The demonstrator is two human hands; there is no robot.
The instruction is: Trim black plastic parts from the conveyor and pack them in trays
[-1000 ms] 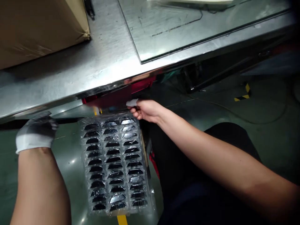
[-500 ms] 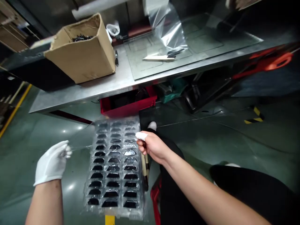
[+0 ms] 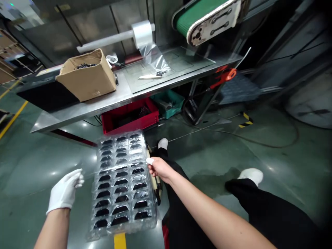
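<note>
Right hand: my bare right hand [image 3: 158, 167], a white cot on one fingertip, is closed in a pinch on the right edge of the clear tray [image 3: 121, 183], about midway along its length.
Left hand: my left hand [image 3: 65, 190] wears a white glove; its fingers are loosely curled and hold nothing I can make out. It sits just beside the tray's left edge; whether it touches the plastic I cannot tell.
Tray: a clear blister tray with three columns of pockets, each with a small dark glossy part, held low over the green floor [image 3: 38, 162] between my hands and in front of my legs.
Below the tray: a yellow floor mark [image 3: 120, 241] shows under its near end; a dark-and-tan stick-like thing [image 3: 155, 188] lies along its right side, partly hidden by my right hand.
Legs: my black trousers [image 3: 259, 207] and white shoes [image 3: 251, 174] fill the lower right.
Bench: the steel bench [image 3: 85, 110] stands beyond the tray, well apart from my hands.
On the bench: a cardboard box [image 3: 86, 79] with dark pieces inside, a roll of clear film [image 3: 141, 33] with a sheet trailing down, and a knife-like tool [image 3: 150, 75].
Under the bench: a red bin [image 3: 129, 119] directly behind the tray's far end, and a teal bin [image 3: 168, 102] to its right.
Farther off: a green conveyor belt [image 3: 207, 15] above the bench end, and an orange clamp [image 3: 224, 76] at its edge.
</note>
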